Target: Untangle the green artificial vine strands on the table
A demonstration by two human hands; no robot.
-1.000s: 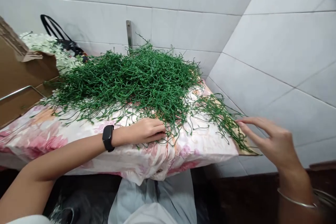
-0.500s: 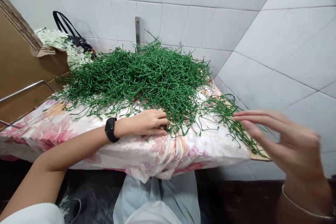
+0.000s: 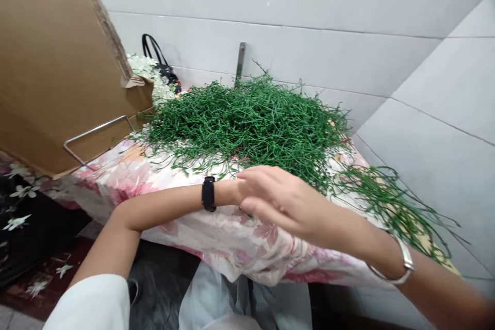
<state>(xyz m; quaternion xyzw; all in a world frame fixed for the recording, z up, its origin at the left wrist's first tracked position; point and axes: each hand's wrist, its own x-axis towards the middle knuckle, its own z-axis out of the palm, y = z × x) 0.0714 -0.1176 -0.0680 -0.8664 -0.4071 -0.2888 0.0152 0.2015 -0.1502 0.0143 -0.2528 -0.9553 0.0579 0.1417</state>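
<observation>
A large heap of thin green plastic stems (image 3: 266, 118) lies tangled on the flowered cloth (image 3: 131, 180). My left hand (image 3: 231, 192), with a black band on the wrist, rests low at the heap's front edge. Its fingers are hidden behind my right hand (image 3: 276, 196). My right hand reaches across from the right, in front of the left one, slightly blurred. Its fingers stretch out to the left and nothing shows in them. To the right of the heap, a smaller bunch of green stems (image 3: 402, 201) lies at the table's corner.
On the left a cardboard box (image 3: 50, 72) stands beside a bent metal wire frame (image 3: 96, 126). White artificial flowers (image 3: 143, 66) and a dark bag (image 3: 168, 75) are behind it. Tiled walls (image 3: 328, 56) close off the back and right. A metal bracket (image 3: 240, 62) is at the back wall.
My right hand has swept left from the smaller bunch to my left hand and now covers its fingers. The view has turned left, showing more of the box.
</observation>
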